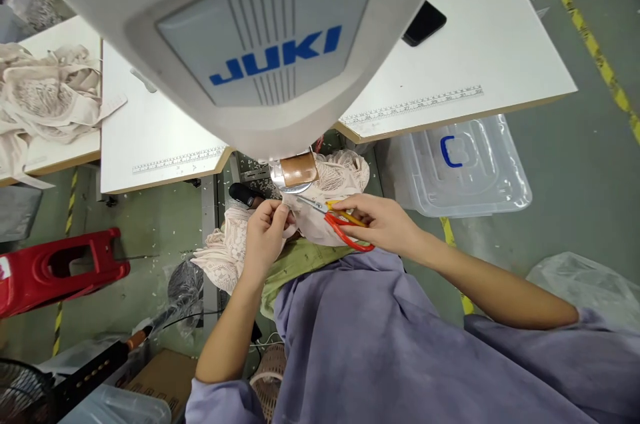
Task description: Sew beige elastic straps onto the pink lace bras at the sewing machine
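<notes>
My right hand [383, 223] grips a pair of scissors [345, 223] with red and yellow handles. The blades point left, toward the pale fabric at the machine's front. Between the thumb and fingers of my left hand [269, 231] is pinched an edge of that cream fabric [317, 223]. Close above both hands is the metal and copper-coloured end [299, 171] of the JUKI sewing machine [280, 57]. Cream lace pieces [227, 254] hang left of my left hand, and more lace fabric [347, 171] lies behind the scissors. Whether the blades touch the fabric is hard to see.
White tabletops [165, 137] with printed rulers flank the machine. A phone [425, 24] lies on the right one. Below stands a clear lidded bin [470, 177]; a red stool [65, 271] is on the left floor. Beige garments [45, 94] are heaped at far left. A green cloth [300, 264] covers my lap.
</notes>
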Motion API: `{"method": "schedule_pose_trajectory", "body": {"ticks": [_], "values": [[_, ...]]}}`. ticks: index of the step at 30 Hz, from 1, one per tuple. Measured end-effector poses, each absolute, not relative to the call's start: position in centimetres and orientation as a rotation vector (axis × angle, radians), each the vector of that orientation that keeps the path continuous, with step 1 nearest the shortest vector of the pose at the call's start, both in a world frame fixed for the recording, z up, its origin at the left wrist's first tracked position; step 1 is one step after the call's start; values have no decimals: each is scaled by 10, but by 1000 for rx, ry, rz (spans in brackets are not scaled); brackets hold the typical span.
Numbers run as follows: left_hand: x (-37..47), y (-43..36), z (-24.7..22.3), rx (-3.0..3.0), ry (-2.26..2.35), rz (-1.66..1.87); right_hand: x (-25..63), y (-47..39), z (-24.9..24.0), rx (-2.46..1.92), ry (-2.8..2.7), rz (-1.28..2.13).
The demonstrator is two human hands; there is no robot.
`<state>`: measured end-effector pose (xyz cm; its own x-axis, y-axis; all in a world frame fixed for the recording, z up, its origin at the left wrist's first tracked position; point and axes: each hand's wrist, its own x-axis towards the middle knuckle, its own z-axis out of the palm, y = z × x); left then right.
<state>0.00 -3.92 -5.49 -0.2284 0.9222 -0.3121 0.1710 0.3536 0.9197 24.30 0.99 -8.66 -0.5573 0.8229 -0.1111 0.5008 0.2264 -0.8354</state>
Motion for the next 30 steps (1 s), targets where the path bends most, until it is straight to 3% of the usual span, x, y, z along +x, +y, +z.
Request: {"method": "schedule_pose_trajectory", "body": {"ticks": [4, 11, 15, 18, 21, 26, 30], "values": [[-4, -41, -59, 1119, 1723, 1019, 267, 29, -83, -1362, -2202, 1209], [-20, -40, -55, 1434, 1798, 866, 291, 163, -69, -1676, -2313, 455], [-34, -30, -38, 1237, 1538, 717, 286, 196, -57, -1560, -2351, 318], [-37, -29, -38, 1391, 1555, 691, 271, 151, -51, -1405, -2149, 602], [-23, -34, -47, 1747, 1746, 695, 253, 80, -56, -1012, -2315, 1298], [25, -44, -48, 2192, 1635, 796, 229, 16, -75, -816, -2218, 1511], [52, -37, -29, 1929, 1634, 921, 218, 19, -61, -949, -1631, 1715]]}}
